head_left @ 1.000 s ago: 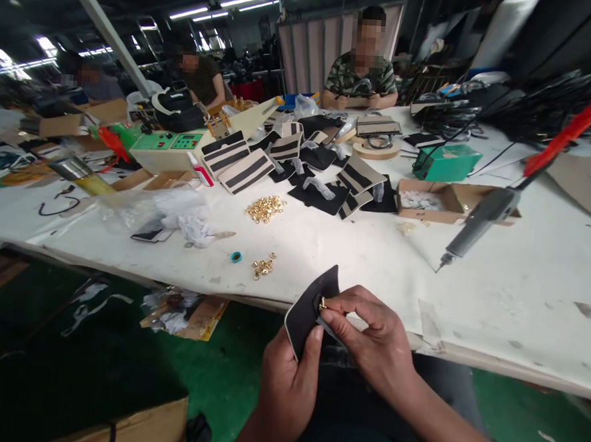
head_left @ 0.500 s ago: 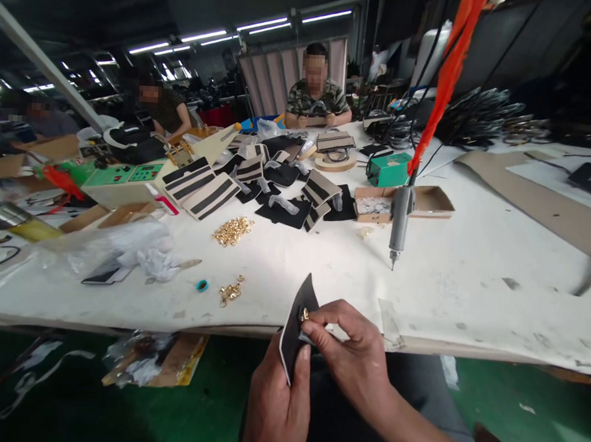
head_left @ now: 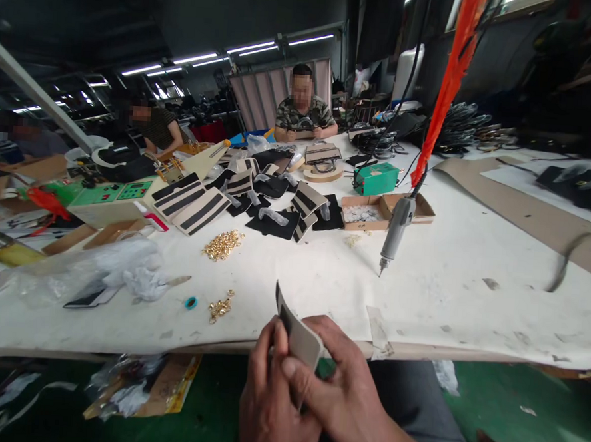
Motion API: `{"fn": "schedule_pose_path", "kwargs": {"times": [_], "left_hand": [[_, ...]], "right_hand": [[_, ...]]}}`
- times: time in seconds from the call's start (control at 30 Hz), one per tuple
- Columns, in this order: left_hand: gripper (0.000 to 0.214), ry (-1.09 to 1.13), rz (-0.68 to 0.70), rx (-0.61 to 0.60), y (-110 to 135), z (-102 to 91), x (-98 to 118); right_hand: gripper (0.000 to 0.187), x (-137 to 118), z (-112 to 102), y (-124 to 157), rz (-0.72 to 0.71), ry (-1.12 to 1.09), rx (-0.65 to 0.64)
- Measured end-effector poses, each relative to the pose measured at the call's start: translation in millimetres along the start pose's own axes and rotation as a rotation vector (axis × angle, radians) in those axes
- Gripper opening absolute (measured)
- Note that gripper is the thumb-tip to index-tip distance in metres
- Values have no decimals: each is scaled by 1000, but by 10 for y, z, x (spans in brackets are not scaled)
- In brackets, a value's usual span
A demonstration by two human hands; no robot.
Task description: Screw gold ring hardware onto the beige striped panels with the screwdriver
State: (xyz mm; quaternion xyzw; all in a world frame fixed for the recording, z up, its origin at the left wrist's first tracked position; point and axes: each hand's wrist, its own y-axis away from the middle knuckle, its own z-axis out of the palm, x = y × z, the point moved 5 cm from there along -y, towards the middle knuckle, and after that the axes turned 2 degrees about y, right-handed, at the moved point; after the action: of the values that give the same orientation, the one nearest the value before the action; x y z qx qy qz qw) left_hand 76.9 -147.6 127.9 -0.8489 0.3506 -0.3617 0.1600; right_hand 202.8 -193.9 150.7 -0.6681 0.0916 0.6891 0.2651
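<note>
Both my hands hold a small curved panel (head_left: pixel 302 341) just in front of the table's near edge. Its beige side faces right and a black strip shows at its left edge. My left hand (head_left: pixel 277 393) wraps the panel's left side, fingers closed at the black part. My right hand (head_left: pixel 340 377) has its thumb pressed on the beige side, and its fingers curl behind the panel. The gold fitting is hidden. Beyond the hands, a small cluster of gold fittings (head_left: pixel 219 308) and a larger heap of gold fittings (head_left: pixel 222 244) lie on the white table (head_left: pixel 282 267).
A grey electric screwdriver (head_left: pixel 398 230) hangs tip-down on a red-wrapped cord (head_left: pixel 444 90). Near it are a green box (head_left: pixel 378 179) and a cardboard tray (head_left: pixel 366 212). Black and beige panels (head_left: pixel 275 221) lie piled mid-table. A person (head_left: pixel 305 111) sits opposite; plastic bags (head_left: pixel 142 275) lie left.
The panel has turned so its beige side shows instead of the black one. My right hand's pinch on a gold fitting has become a grip on the panel. The screwdriver has tilted.
</note>
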Motion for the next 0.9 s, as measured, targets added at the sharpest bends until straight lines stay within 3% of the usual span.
{"fn": "schedule_pose_path", "kwargs": {"times": [0.1, 0.17, 0.23, 0.33, 0.4, 0.5, 0.57, 0.7, 0.9], "left_hand": [[107, -109, 100, -46, -41, -43, 151], [108, -67, 147, -122, -117, -98, 178], [86, 34, 113, -176, -233, -162, 121], [37, 217, -58, -123, -438, -212, -60], [32, 425, -266, -118, -534, -124, -215], [74, 835, -598, -211, -582, 142, -371], [96, 1036, -741, -284, -595, 288, -406], [85, 1136, -828, -424, -649, 437, -441], [54, 994, -781, -522, -755, 657, -542]], "right_hand": [[36, 97, -48, -40, 240, -199, -14], [42, 175, -96, -61, 356, -299, -39], [44, 253, -148, -88, 441, -358, -66], [45, 366, -212, -138, 576, -415, -70], [43, 419, -240, -181, 640, -437, -60], [40, 476, -284, -260, 656, -420, -67], [38, 539, -324, -296, 673, -378, -89], [37, 721, -431, -327, 723, -273, -137], [38, 933, -578, -447, 725, -81, -218]]}}
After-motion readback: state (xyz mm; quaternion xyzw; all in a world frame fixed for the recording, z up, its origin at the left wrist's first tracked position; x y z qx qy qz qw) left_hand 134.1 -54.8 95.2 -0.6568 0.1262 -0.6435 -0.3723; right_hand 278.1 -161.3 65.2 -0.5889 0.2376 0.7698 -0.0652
